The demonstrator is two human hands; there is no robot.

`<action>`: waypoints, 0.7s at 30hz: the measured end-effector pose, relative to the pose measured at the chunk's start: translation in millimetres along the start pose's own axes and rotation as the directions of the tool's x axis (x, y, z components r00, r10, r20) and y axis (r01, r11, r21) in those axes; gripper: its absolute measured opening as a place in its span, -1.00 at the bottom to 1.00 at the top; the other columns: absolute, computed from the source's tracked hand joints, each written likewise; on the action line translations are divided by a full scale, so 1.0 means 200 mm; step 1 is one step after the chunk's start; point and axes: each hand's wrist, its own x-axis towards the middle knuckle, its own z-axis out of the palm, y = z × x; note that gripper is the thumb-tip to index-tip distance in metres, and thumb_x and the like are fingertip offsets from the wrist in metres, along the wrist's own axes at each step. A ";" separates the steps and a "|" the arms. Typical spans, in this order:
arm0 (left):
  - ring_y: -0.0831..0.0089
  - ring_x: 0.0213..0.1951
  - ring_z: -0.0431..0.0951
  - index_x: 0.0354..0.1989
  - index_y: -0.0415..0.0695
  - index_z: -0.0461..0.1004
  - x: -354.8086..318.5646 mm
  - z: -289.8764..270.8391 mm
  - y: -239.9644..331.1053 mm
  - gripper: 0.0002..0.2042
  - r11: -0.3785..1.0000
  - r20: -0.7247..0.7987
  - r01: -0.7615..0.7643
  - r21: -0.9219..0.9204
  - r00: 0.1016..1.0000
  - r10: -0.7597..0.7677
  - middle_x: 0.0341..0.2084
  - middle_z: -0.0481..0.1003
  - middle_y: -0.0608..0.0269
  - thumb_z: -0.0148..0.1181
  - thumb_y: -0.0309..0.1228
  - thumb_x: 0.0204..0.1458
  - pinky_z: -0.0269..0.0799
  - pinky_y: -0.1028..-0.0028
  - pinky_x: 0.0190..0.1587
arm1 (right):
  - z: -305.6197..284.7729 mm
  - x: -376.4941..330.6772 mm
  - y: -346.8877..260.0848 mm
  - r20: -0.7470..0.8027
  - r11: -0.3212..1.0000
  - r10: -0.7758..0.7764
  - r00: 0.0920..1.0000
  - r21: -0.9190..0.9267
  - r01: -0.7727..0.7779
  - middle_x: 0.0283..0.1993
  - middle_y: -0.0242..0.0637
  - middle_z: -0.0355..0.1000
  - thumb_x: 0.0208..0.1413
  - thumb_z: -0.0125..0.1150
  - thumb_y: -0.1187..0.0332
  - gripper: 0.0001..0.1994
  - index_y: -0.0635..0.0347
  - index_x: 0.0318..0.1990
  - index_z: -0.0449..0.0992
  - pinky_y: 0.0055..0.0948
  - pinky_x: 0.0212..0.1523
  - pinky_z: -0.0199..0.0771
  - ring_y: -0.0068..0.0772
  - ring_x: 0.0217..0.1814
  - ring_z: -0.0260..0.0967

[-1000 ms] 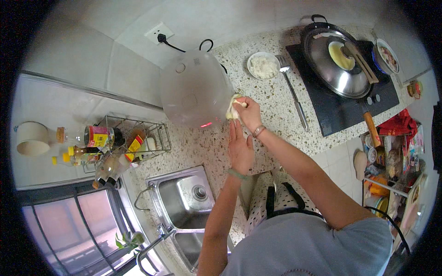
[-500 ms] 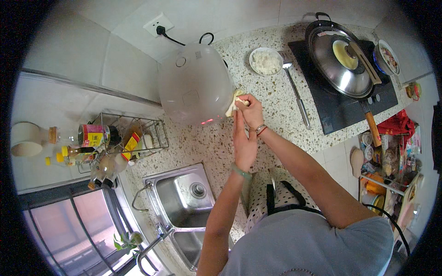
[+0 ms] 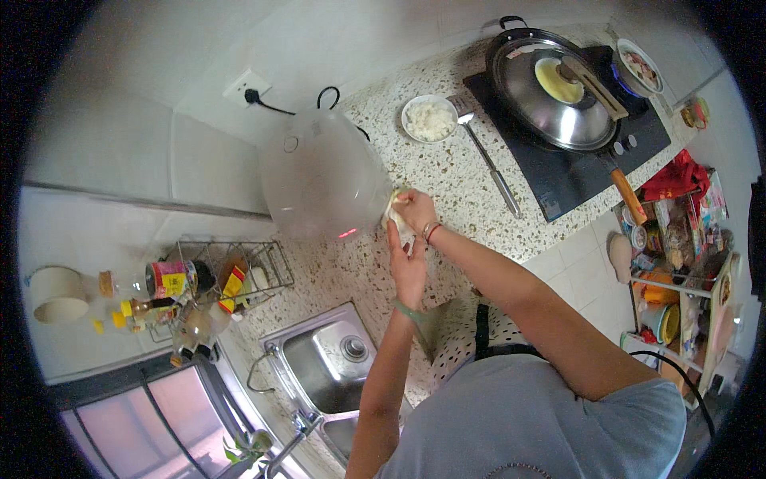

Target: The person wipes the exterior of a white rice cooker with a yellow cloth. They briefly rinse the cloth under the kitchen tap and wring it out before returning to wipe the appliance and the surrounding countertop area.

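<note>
A pale cloth (image 3: pixel 404 231), white with a yellowish edge, is bunched between my two hands at the right side of a whitish, rounded rice cooker (image 3: pixel 323 172). My right hand (image 3: pixel 417 211) has its fingers curled round the cloth's upper part. Just below, my left hand (image 3: pixel 408 267) pinches the lower part between thumb and fingers. Fine detail of the fingertips is blurred. Red lights glow on the cooker's front. Beyond my hands a white bowl of cooked rice (image 3: pixel 429 119) stands on the speckled counter, with a metal spatula (image 3: pixel 491 164) lying beside it.
A lidded wok (image 3: pixel 550 96) sits on the black cooktop (image 3: pixel 586 180), its wooden handle jutting toward me. Behind it is a bowl of food (image 3: pixel 638 68). To the left are a wire rack (image 3: pixel 267 267) with bottles and a steel sink (image 3: pixel 323 367). A stocked shelf (image 3: pixel 678 283) stands at right.
The view has shifted slightly. My left hand, earlier flat with straight fingers against the cloth, now has thumb and fingers round it. More of the cloth hangs between both hands.
</note>
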 end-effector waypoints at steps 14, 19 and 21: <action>0.24 0.34 0.03 0.35 -0.17 -0.04 0.03 -0.01 0.07 -0.39 0.968 0.058 -0.088 0.237 0.995 0.077 0.34 0.00 0.01 0.00 -0.54 0.10 0.03 0.38 0.27 | 0.01 0.12 0.21 -0.088 0.990 -0.114 0.990 0.068 0.120 -0.36 -0.13 0.52 -0.10 0.32 0.44 -0.84 0.24 -0.33 0.52 -0.34 -0.28 0.48 -0.21 -0.35 0.49; 0.24 0.33 0.05 0.34 -0.21 -0.02 0.06 -0.09 -0.11 -0.41 0.966 0.016 -0.098 0.241 0.995 0.097 0.33 0.02 0.01 -0.02 -0.52 0.12 0.00 0.42 0.28 | 0.03 -0.03 -0.01 -0.059 0.915 -0.311 0.948 0.249 0.316 -0.26 -0.12 0.50 -0.05 0.31 0.42 -0.82 0.25 -0.27 0.52 -0.35 -0.20 0.46 -0.21 -0.23 0.48; 0.27 0.32 0.09 0.35 -0.19 -0.01 0.07 -0.09 -0.15 -0.41 0.976 -0.009 -0.100 0.196 0.995 0.103 0.31 0.08 0.03 0.00 -0.48 0.12 -0.02 0.41 0.30 | -0.01 -0.07 -0.10 -0.077 0.844 -0.456 0.887 0.280 0.458 -0.22 -0.12 0.47 -0.06 0.28 0.47 -0.84 0.21 -0.27 0.51 -0.34 -0.19 0.44 -0.16 -0.22 0.45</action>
